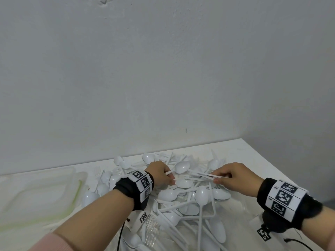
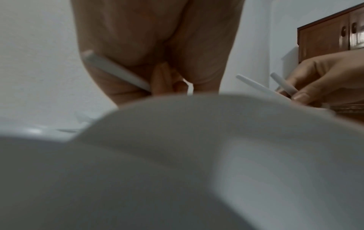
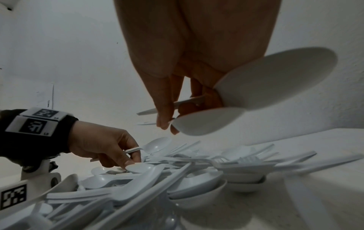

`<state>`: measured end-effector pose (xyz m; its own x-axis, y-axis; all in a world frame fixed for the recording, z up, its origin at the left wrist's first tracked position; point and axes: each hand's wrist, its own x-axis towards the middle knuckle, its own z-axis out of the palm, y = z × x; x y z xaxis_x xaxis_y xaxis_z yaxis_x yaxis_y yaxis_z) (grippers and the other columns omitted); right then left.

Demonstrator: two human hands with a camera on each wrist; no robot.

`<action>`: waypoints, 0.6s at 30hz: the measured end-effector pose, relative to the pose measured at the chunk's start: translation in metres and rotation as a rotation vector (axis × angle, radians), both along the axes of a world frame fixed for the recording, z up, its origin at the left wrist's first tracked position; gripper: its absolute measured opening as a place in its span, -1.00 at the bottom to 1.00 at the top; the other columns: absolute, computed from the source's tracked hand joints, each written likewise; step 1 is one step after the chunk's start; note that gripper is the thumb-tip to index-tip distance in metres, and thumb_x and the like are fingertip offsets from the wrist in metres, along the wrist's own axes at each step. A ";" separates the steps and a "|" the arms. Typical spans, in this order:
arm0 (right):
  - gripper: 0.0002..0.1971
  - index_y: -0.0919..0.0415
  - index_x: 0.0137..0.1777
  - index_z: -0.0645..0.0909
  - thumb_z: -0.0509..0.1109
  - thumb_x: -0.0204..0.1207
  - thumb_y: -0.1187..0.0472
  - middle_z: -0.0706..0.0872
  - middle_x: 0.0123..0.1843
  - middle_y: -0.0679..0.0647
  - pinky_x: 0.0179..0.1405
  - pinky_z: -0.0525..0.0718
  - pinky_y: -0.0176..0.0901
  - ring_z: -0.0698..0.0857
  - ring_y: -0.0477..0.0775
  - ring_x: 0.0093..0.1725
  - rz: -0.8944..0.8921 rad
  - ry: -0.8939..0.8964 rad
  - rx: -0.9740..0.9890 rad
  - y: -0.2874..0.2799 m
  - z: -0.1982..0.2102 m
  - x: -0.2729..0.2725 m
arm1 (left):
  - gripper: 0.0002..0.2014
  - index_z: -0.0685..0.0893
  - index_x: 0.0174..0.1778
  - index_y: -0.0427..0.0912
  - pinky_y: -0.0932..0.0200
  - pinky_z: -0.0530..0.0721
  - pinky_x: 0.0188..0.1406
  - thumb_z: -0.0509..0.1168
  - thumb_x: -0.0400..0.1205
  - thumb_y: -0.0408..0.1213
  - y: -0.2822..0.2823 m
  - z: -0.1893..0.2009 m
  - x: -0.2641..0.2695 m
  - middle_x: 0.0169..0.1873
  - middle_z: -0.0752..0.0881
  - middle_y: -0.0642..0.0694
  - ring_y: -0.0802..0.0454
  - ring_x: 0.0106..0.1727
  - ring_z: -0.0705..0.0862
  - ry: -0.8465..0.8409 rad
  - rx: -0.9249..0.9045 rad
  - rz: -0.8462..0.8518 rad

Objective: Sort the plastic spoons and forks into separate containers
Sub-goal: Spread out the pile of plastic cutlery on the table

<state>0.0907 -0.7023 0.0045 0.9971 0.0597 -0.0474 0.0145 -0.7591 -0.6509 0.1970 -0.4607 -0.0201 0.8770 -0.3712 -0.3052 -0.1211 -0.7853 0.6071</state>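
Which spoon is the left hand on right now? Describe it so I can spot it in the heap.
On the white table, find the heap of white cutlery by the wall. The left hand is at the heap's far side. Its fingers pinch the handle of one spoon. That spoon's bowl lies on top of the heap, just beyond the knuckles, and no other spoon is in those fingers.

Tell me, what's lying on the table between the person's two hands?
In the head view, white plastic spoons and handles from the cutlery pile fill the stretch between the left hand and the right hand. No bare table shows there.
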 end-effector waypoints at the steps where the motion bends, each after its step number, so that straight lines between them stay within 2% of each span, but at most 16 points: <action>1: -0.84 0.02 0.03 0.81 0.44 0.55 0.24 0.62 -0.51 -0.46 -0.36 0.43 -0.55 0.56 -0.41 -0.42 0.000 -0.001 0.001 0.000 0.000 0.000 | -0.92 0.79 -0.23 -0.06 0.28 0.76 -0.11 0.56 0.48 -0.21 0.002 0.000 -0.001 -0.35 0.73 0.04 0.15 -0.27 0.70 0.005 -0.009 0.006; 3: -0.84 0.02 0.04 0.81 0.45 0.55 0.24 0.62 -0.52 -0.44 -0.37 0.42 -0.54 0.55 -0.40 -0.43 0.004 -0.007 0.006 0.001 0.002 -0.001 | -0.85 0.73 -0.34 0.00 0.42 0.63 -0.34 0.55 0.49 -0.15 0.007 0.001 -0.003 -0.40 0.70 0.09 0.23 -0.33 0.65 -0.013 -0.005 0.008; 4: -0.84 0.01 0.04 0.81 0.45 0.55 0.24 0.64 -0.51 -0.40 -0.37 0.42 -0.54 0.54 -0.39 -0.44 0.001 -0.010 0.011 0.001 0.002 -0.001 | -0.84 0.72 -0.35 0.02 0.44 0.57 -0.38 0.52 0.51 -0.12 0.009 0.001 -0.002 -0.41 0.68 0.11 0.25 -0.34 0.63 -0.024 0.007 0.006; 8: -0.85 0.00 0.01 0.82 0.46 0.54 0.23 0.67 -0.41 -0.18 -0.34 0.45 -0.51 0.53 -0.35 -0.44 -0.007 -0.022 0.025 0.003 0.002 0.000 | -0.89 0.73 -0.21 -0.04 0.44 0.48 -0.38 0.44 0.58 -0.12 0.024 0.005 -0.005 -0.42 0.60 0.11 0.27 -0.36 0.52 -0.143 0.035 -0.009; 10: -0.85 0.02 -0.01 0.82 0.46 0.53 0.24 0.67 -0.44 -0.23 -0.33 0.45 -0.52 0.53 -0.36 -0.45 -0.004 -0.027 0.029 0.005 0.002 0.000 | -0.87 0.69 -0.25 -0.06 0.53 0.39 -0.47 0.42 0.61 -0.16 0.032 0.008 -0.008 -0.45 0.57 0.15 0.32 -0.40 0.49 -0.162 0.013 -0.011; 12: -0.85 0.01 -0.03 0.82 0.47 0.53 0.25 0.64 -0.51 -0.29 -0.35 0.45 -0.52 0.53 -0.35 -0.47 0.002 -0.031 0.035 0.009 0.002 0.002 | -0.78 0.61 -0.33 -0.03 0.59 0.40 -0.50 0.37 0.65 -0.24 0.039 0.011 -0.012 -0.48 0.58 0.20 0.37 -0.45 0.51 -0.157 -0.009 -0.005; 13: -0.85 0.00 -0.03 0.82 0.47 0.53 0.25 0.64 -0.50 -0.25 -0.36 0.45 -0.51 0.52 -0.34 -0.49 0.005 -0.034 0.038 0.011 0.003 0.003 | -0.77 0.58 -0.32 -0.02 0.60 0.41 -0.50 0.34 0.68 -0.27 0.043 0.012 -0.015 -0.48 0.60 0.20 0.40 -0.48 0.54 -0.144 -0.030 0.007; 16: -0.84 -0.01 -0.02 0.82 0.47 0.53 0.26 0.64 -0.50 -0.20 -0.39 0.45 -0.50 0.51 -0.32 -0.50 0.017 -0.048 0.040 0.017 0.004 0.005 | -0.87 0.51 -0.12 -0.07 0.53 0.40 -0.53 0.19 0.75 -0.29 0.053 0.014 -0.022 -0.37 0.70 0.15 0.42 -0.47 0.56 -0.069 -0.079 0.038; 18: -0.83 -0.02 -0.01 0.80 0.46 0.54 0.27 0.62 -0.56 -0.31 -0.41 0.43 -0.52 0.51 -0.33 -0.51 0.029 -0.046 0.049 0.020 0.004 0.006 | -0.93 0.42 -0.02 -0.11 0.43 0.43 -0.50 0.10 0.78 -0.27 0.059 0.015 -0.028 -0.30 0.65 0.08 0.23 -0.40 0.52 -0.013 -0.074 0.041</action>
<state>0.0966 -0.6824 0.0087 0.9959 0.0901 0.0018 0.0668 -0.7255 -0.6850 0.1692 -0.4021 -0.0048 0.8955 -0.3562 -0.2670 -0.0979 -0.7427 0.6624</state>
